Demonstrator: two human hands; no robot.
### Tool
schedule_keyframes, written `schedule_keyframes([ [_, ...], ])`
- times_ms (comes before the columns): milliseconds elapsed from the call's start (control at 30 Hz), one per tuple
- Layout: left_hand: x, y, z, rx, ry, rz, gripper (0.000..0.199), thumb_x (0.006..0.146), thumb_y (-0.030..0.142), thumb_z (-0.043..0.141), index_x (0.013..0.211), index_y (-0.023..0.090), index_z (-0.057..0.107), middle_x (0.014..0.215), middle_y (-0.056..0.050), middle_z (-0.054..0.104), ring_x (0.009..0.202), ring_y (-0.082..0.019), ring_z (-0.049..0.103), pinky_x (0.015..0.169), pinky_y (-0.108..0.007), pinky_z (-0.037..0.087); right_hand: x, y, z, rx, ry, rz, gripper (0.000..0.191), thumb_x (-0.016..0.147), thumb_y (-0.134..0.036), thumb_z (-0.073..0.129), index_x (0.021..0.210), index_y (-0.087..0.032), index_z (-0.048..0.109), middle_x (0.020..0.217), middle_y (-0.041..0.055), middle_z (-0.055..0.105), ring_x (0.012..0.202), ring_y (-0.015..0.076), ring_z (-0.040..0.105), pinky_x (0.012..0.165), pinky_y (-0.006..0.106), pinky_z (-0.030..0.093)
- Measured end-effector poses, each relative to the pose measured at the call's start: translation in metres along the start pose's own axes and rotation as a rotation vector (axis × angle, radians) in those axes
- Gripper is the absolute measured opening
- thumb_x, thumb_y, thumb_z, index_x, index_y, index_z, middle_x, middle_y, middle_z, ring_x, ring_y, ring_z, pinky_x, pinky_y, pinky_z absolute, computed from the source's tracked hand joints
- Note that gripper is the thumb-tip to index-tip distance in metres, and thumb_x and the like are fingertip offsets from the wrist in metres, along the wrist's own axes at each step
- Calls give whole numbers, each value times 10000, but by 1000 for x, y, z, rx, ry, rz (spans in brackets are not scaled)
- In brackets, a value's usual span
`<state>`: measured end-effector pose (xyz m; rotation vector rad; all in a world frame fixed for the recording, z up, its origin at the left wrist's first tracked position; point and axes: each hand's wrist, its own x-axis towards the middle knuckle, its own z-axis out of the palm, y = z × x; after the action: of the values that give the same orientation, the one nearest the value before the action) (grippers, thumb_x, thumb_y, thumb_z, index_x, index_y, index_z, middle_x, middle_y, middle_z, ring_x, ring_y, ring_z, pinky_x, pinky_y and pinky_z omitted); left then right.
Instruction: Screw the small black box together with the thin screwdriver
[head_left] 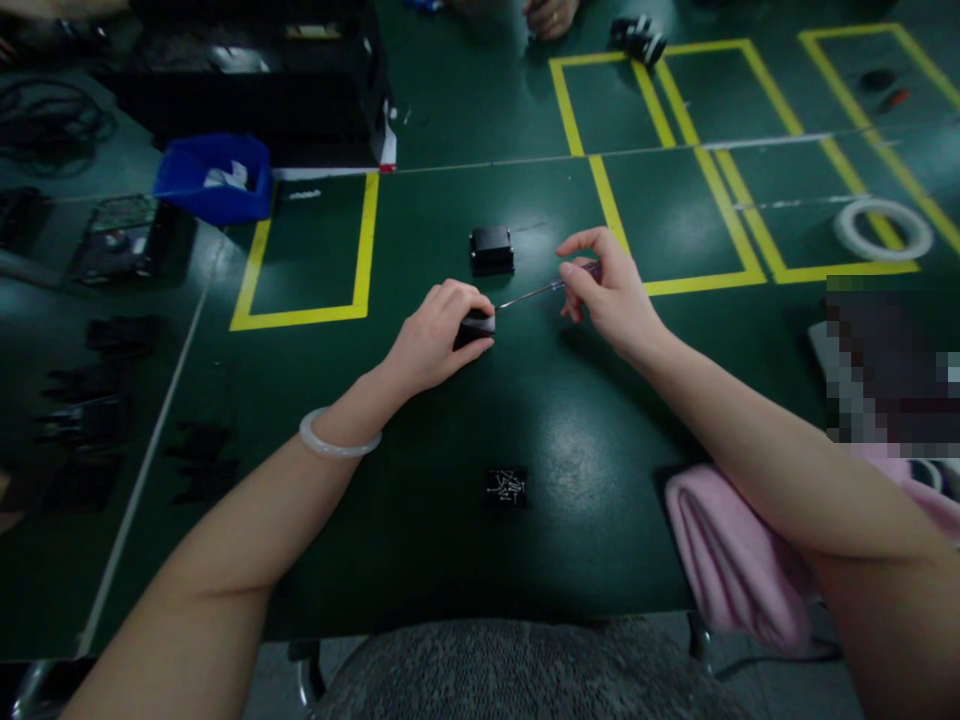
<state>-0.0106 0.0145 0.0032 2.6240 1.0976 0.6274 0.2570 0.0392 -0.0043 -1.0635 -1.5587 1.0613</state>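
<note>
On the green table, my left hand is closed around a small black block-shaped part, thumb and fingers on its sides. My right hand grips the handle of a screwdriver. Its thin shaft points left, and the tip is at the near right edge of the black part; whether it touches a screw is too small to tell. Just beyond the hands sits another black box-shaped part with shiny bits at its corners. Closer to me lies a small dark tray with several small screws in it.
A blue bin and a large black case stand back left. Dark parts lie along the left. A white tape roll is at right, above a pink cloth. Another person's hand shows at the far side.
</note>
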Motion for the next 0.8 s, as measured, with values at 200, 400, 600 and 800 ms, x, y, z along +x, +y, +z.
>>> schedule_keyframes([
  [200,0,1,-1,-7,-10,-12,268,969,243,636,1214,194,539,1263,-121,624,1173,-290,595,995,-464,505,-1,-9,1,7,1,57,281,981,-526,643,933,-270,538,485,-96,365,406,111,431,510,311,499],
  [400,1,2,-1,-7,-22,-29,267,969,256,628,1214,208,536,1269,-115,625,1186,-292,592,1005,-471,500,-1,-6,1,5,6,29,238,959,-464,683,1010,-283,538,524,-91,422,426,107,446,511,316,497],
  [600,1,1,-1,-17,-17,-29,255,969,254,629,1203,207,541,1256,-110,627,1182,-287,587,1011,-458,492,0,-7,1,37,-17,33,243,976,-483,657,1017,-286,522,543,-87,428,439,112,461,520,317,503],
  [800,1,1,-1,-15,-3,-4,252,976,249,623,1208,200,540,1254,-116,631,1177,-288,592,993,-459,503,-1,-11,1,-16,-3,60,277,989,-502,640,898,-256,553,480,-93,385,400,107,445,486,300,464],
])
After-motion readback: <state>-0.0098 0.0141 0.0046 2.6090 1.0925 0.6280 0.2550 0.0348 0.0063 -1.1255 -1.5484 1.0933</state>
